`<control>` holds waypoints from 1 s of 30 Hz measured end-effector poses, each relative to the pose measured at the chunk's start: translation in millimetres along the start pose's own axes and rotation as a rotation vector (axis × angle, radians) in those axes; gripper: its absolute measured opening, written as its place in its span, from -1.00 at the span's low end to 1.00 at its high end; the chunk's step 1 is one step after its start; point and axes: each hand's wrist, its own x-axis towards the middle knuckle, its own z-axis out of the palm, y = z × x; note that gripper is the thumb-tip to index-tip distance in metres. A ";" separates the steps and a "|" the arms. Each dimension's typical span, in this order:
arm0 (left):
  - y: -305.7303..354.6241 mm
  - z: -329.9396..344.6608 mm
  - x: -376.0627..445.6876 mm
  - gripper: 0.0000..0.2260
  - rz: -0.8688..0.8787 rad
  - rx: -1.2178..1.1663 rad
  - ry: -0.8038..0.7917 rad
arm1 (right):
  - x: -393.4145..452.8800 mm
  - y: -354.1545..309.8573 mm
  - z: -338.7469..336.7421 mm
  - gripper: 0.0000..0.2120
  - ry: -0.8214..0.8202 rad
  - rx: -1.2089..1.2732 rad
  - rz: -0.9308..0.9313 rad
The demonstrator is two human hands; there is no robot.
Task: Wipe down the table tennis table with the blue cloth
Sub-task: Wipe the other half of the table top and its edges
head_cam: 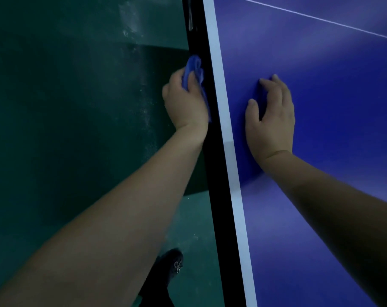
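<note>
Blue crumpled cloth (193, 73) shows only in part: most of it is bunched inside the left hand (184, 103), whose fingers curl round it and press it against the black side edge (212, 151) of the blue table tennis counter (332, 96). Dim light blurs the green floor (66, 96), and a dark shoe (172, 262) is barely readable near the bottom. Resting on the counter top, the right hand (271, 120) holds nothing, fingers loosely bent, fingertips touching the surface right of the white border stripe (219, 85).
</note>
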 end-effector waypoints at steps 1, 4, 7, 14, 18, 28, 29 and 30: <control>-10.7 -2.8 -8.1 -0.79 -0.070 -0.005 -0.001 | -0.1 -0.4 -0.3 -0.55 0.000 0.000 -0.001; -33.2 -20.3 -63.2 -0.83 -0.163 -0.011 -0.006 | -0.9 -1.0 -0.7 -0.55 -0.008 0.005 0.003; -18.3 -21.4 -75.8 -0.86 -0.031 -0.023 -0.004 | -1.7 -0.5 -0.5 -0.56 -0.011 0.002 0.003; 18.1 5.4 19.5 -0.80 -0.074 0.071 0.019 | -0.1 3.0 1.5 -0.56 -0.003 -0.017 -0.016; -7.8 -6.0 -28.3 -0.92 -0.142 0.042 0.084 | -0.4 5.0 2.4 -0.60 -0.004 -0.038 -0.035; 42.4 15.0 50.1 -0.91 -0.042 0.024 0.070 | 8.0 2.5 -1.5 -0.63 -0.052 0.027 -0.019; 36.1 15.3 52.4 -0.89 -0.072 0.036 0.072 | 15.5 0.8 -1.7 -0.64 -0.054 0.050 -0.025; 27.8 14.0 48.6 -0.88 -0.099 0.025 0.073 | 26.6 -2.2 -1.5 -0.65 -0.052 0.071 -0.033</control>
